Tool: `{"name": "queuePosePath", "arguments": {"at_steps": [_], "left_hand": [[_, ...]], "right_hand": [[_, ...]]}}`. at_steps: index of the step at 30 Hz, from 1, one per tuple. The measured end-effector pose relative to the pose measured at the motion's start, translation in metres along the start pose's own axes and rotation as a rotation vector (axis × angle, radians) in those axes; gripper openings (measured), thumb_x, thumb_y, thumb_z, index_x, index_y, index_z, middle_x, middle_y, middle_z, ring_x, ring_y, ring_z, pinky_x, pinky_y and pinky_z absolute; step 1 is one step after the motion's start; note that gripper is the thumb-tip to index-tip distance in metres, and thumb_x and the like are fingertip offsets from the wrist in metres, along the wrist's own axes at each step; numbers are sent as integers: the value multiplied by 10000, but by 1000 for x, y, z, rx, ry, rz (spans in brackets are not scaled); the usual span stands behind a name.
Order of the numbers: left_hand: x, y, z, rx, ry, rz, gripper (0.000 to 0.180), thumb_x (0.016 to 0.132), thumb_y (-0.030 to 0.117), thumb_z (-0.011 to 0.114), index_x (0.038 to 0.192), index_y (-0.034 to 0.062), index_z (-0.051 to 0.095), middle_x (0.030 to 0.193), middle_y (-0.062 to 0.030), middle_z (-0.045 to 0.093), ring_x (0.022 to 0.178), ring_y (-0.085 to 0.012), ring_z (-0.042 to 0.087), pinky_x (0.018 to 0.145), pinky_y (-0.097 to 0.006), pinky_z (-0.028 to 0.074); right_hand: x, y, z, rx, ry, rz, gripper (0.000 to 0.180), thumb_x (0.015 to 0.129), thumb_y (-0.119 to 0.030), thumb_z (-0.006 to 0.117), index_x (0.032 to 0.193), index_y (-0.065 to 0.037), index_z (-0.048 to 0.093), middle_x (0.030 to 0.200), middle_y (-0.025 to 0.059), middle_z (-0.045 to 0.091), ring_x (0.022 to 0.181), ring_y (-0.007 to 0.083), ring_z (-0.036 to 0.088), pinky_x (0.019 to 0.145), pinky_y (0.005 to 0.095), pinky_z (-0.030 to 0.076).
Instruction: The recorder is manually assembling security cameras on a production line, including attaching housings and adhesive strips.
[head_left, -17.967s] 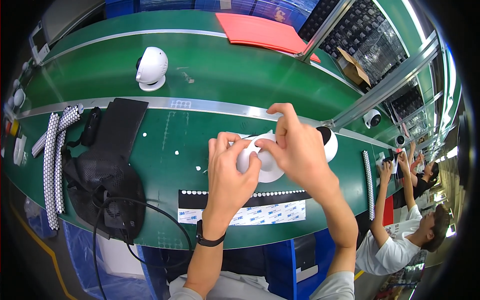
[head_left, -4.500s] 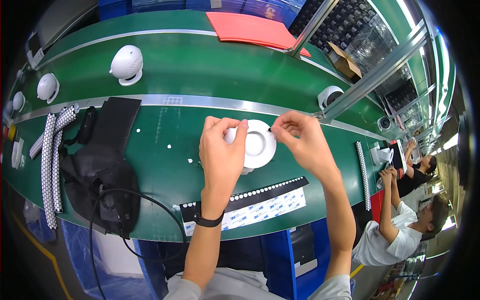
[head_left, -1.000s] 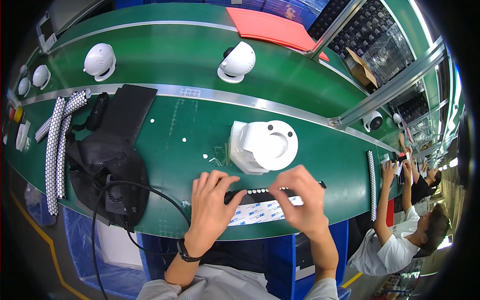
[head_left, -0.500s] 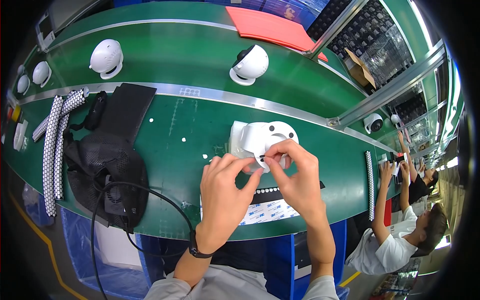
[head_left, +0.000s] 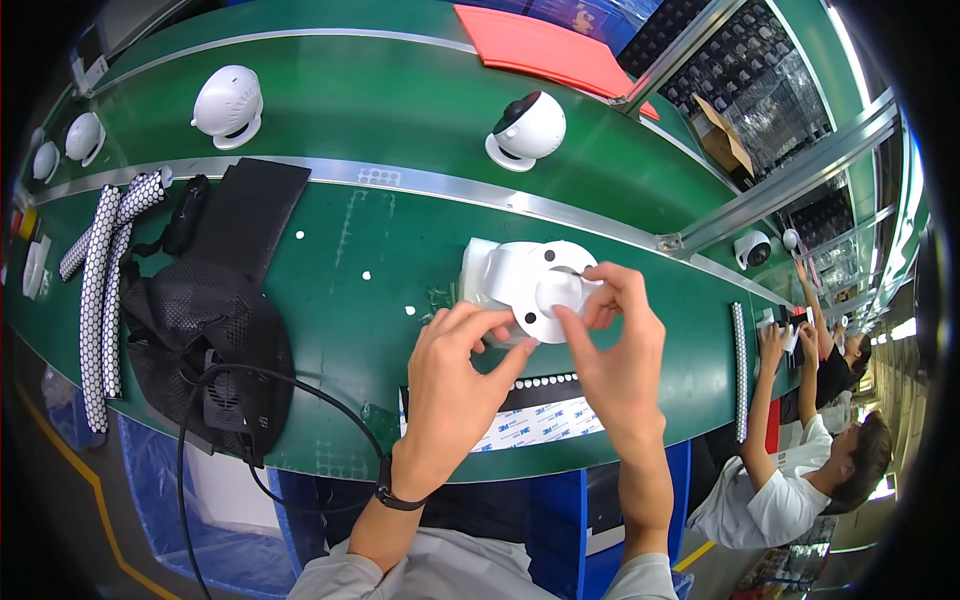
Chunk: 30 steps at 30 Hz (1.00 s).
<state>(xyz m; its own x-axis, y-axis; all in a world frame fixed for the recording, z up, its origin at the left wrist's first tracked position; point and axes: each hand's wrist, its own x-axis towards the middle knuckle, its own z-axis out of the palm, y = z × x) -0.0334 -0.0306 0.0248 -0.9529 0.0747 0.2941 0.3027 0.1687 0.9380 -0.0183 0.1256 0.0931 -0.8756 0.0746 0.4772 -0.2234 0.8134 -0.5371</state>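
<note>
A white camera (head_left: 515, 272) lies on the green bench with its round base facing me. Black round pads sit on the base, around a central recess. My left hand (head_left: 458, 358) is closed at the base's lower left rim, thumb and forefinger against it beside the lower pad. Curled over the right side of the base is my right hand (head_left: 618, 345). Its index fingertip rests at the right-hand pad and partly hides it, while the thumb lies over the face. Below both hands are a black strip bearing white dots (head_left: 545, 383) and a printed white sheet (head_left: 535, 425).
Round white cameras (head_left: 228, 105) (head_left: 530, 128) stand on the green strip beyond the metal rail. To my left are a black mesh bag (head_left: 215, 330) with a cable and honeycomb-patterned tubes (head_left: 98, 310). Red foam sheets (head_left: 540, 50) lie at the back. People work at right.
My right hand has moved right, from the base's lower left pad to its right-hand pad. The lower pad now shows uncovered. My left hand stays at the rim.
</note>
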Motion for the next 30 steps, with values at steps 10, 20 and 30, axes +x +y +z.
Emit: {"name": "queuePosePath", "arguments": {"at_steps": [10,20,30], "left_hand": [[9,5,12,-101,30,-149,245,908,150,837,839,-36,694,737,-53,630,642,-135,480,593,-320,381],[7,1,12,-171,-21,-195,286,942,147,811,812,-39,635,724,-21,571,669,-94,439,594,-304,344],[7,1,13,-172,-7,-183,278,943,144,811,818,-37,640,722,-21,563,664,-91,427,581,-303,326]], "right_hand": [[-9,22,-21,182,-156,112,70,913,50,750,951,63,693,860,62,695,762,119,614,738,267,493],[-7,20,-27,122,-269,191,76,902,21,768,939,53,710,748,26,671,710,95,578,680,264,475],[-5,17,-28,125,-290,192,65,906,21,765,936,51,715,746,28,667,709,97,577,671,267,471]]}}
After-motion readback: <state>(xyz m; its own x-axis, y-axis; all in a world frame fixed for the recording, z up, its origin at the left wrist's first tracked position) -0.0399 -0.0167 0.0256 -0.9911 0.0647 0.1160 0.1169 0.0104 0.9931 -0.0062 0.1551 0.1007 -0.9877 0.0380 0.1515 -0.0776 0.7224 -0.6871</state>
